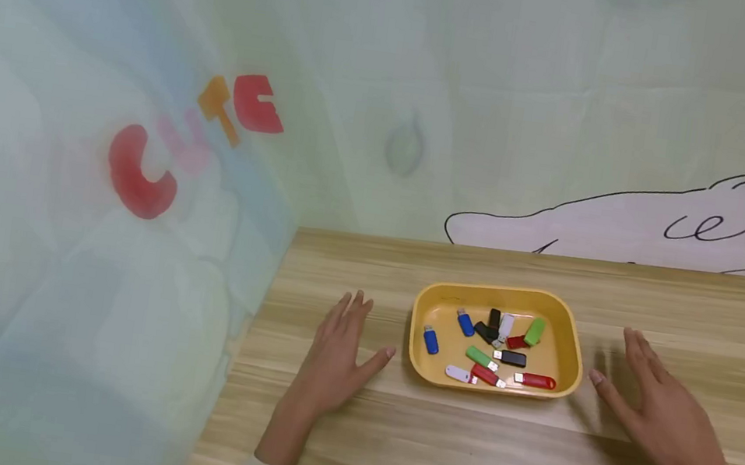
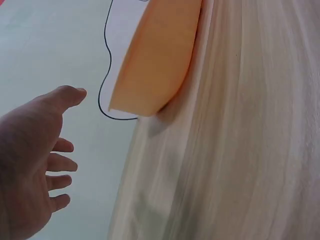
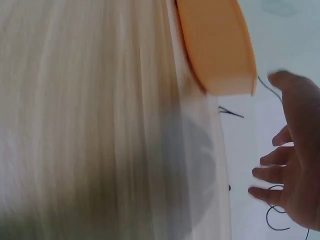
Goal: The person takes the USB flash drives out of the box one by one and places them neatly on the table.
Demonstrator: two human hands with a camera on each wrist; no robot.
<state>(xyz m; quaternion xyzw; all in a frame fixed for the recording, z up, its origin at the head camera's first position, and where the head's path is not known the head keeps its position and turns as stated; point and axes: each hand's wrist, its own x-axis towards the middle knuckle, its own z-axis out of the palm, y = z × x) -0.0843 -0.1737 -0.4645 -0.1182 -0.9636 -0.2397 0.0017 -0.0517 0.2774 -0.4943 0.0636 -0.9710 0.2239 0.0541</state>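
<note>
A yellow-orange plastic tray [image 1: 422,365] stands on the wooden table, holding several USB flash drives. Among them are a blue USB drive [image 1: 430,341] at the left, a bright green USB drive [image 1: 534,332] at the upper right, a red USB drive [image 1: 539,381] near the front edge, and black and white ones. To the left of the tray is my left hand [image 1: 338,358], fingers extended and thumb spread toward it, holding nothing. My right hand [image 1: 663,412] is on the other side, also empty, its thumb pointing at the tray's right end. Both wrist views show the tray's outer wall [image 2: 160,60] beyond the thumb.
Wood-grain table [image 1: 456,456] extends in front of the tray and to both sides. Behind it hangs a pale green sheet [image 1: 375,107] with a line drawing; another printed sheet with coloured letters [image 1: 140,170] borders the table's left side.
</note>
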